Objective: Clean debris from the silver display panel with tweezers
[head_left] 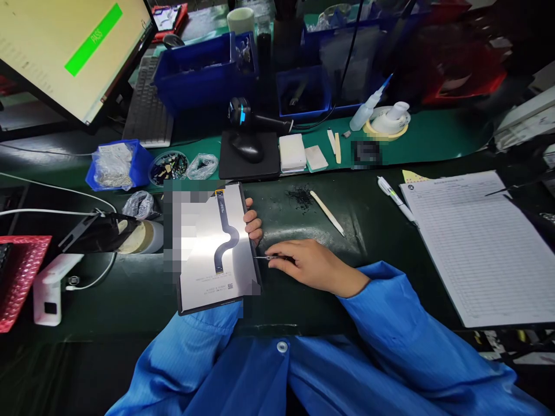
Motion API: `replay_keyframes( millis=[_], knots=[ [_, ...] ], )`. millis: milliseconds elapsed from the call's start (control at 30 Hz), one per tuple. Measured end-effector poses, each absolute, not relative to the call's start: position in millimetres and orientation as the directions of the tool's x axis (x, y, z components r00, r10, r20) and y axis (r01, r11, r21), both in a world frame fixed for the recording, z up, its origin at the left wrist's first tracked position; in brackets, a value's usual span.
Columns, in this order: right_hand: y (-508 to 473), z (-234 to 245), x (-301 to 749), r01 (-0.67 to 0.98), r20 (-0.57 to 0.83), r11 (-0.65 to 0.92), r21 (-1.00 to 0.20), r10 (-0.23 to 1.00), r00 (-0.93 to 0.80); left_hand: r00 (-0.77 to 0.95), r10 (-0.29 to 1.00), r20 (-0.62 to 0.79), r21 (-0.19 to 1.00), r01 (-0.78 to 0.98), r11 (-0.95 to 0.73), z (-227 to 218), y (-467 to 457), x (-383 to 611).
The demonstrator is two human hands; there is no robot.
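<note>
Blue sleeves lie closest. On the near side of the mouse, the left hand holds a screen; the right hand pinches tweezers at its edge. Likely light, stiff, brittle: grip opposite edges

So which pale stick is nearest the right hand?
The stick beside the black scraps, on the dark worktop; the other two lie farther, on green matting.
</note>
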State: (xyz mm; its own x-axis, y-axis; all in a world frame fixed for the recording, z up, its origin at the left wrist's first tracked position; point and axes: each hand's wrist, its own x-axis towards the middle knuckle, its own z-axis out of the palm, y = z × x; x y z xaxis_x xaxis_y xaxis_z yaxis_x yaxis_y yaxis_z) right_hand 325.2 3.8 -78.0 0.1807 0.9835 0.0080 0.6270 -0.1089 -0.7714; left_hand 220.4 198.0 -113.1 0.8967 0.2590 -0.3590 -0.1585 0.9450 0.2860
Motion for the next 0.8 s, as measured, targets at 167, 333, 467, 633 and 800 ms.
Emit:
replay_keyframes(
  millis=[167, 333, 467, 633, 800],
  knots=[
    [4.3, -78.8, 326.1, 0.667, 0.044, -0.072, -0.742, 0.987, 0.155, 0.883, 0.293, -0.366, 0.295, -0.189, 0.937, -110.2, 193.9, 220.9],
    [4.1, -80.2, 326.1, 0.666, 0.057, -0.063, -0.743, 0.986, 0.157, 0.921, 0.270, -0.282, 0.279, -0.191, 0.941, -110.4, 192.1, 219.5],
    [3.8, -79.6, 326.4, 0.642, 0.048, -0.078, -0.763, 0.983, 0.177, 0.931, 0.249, -0.266, 0.266, -0.177, 0.948, -109.5, 195.1, 219.4],
    [3.9, -78.6, 328.2, 0.709, 0.105, -0.017, -0.705, 0.986, 0.128, 0.901, 0.269, -0.340, 0.268, -0.181, 0.946, -105.7, 194.6, 219.6],
    [3.8, -79.1, 325.8, 0.655, 0.050, -0.075, -0.752, 0.984, 0.170, 0.880, 0.287, -0.377, 0.275, -0.189, 0.943, -106.4, 193.2, 219.4]
  ],
)
